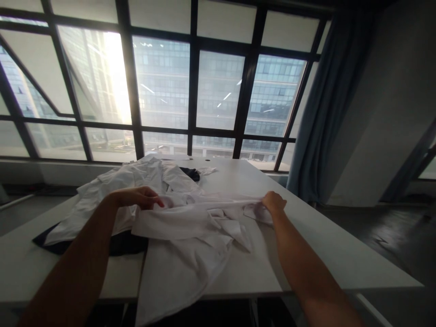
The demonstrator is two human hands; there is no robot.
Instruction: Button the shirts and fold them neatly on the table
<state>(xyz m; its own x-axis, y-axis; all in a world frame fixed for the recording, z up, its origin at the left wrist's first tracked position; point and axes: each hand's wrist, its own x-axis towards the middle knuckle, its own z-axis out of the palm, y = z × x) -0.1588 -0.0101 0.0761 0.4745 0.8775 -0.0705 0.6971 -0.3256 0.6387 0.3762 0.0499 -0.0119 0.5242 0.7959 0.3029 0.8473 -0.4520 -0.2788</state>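
Note:
A white shirt (190,259) is stretched sideways between my two hands, partly lying on the table and partly hanging over its front edge. My right hand (274,201) is closed in a fist around the shirt's right end, just above the tabletop. On the other side, my left hand (139,198) has its fingers bent and pinched on the shirt's fabric. The shirt's collar (235,229) folds over near its middle. Directly behind and left of my left hand lies a heap of white garments (112,179).
The white table (327,250) reaches back to the windows (220,91). Dark cloth (127,243) lies under the white heap, and a small dark item (190,173) sits at its far side. A blue curtain (323,118) hangs at the right.

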